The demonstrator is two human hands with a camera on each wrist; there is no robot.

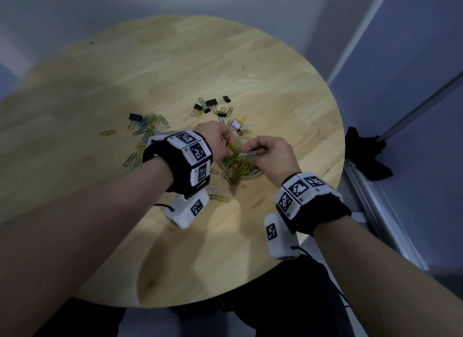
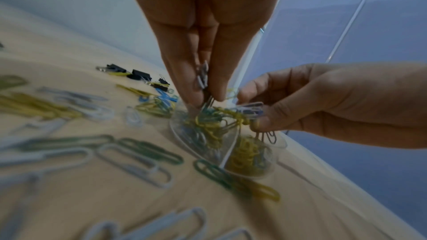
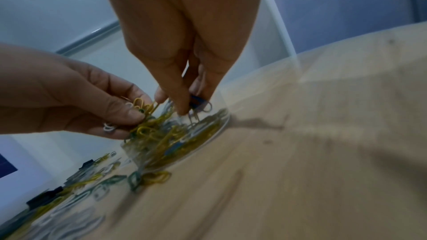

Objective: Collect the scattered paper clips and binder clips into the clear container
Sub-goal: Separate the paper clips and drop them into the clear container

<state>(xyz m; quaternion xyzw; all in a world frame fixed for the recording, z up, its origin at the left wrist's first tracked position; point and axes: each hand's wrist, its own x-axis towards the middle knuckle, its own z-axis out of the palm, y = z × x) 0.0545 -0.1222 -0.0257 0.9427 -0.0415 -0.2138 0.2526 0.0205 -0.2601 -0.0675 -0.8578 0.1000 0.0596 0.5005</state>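
Observation:
The clear container (image 1: 253,174) (image 2: 270,167) (image 3: 219,127) stands near the table's right side, heaped with yellow, green and white paper clips. Both hands hover just above its mouth. My left hand (image 1: 223,142) (image 2: 205,88) (image 3: 120,110) pinches a tangle of paper clips (image 2: 202,78) (image 3: 143,107) that hangs into the heap. My right hand (image 1: 268,153) (image 2: 261,116) (image 3: 191,103) pinches a bunch of white and blue paper clips (image 1: 249,154) (image 2: 250,109) (image 3: 198,104) over the container. Loose paper clips (image 1: 146,127) and black binder clips (image 1: 211,103) (image 2: 141,75) lie scattered beyond and to the left.
The round wooden table (image 1: 175,68) has its edge close to the right of the container. A black cloth (image 1: 365,156) lies on the floor by a metal rail at the right. More paper clips (image 1: 218,193) (image 2: 138,163) lie near my left wrist.

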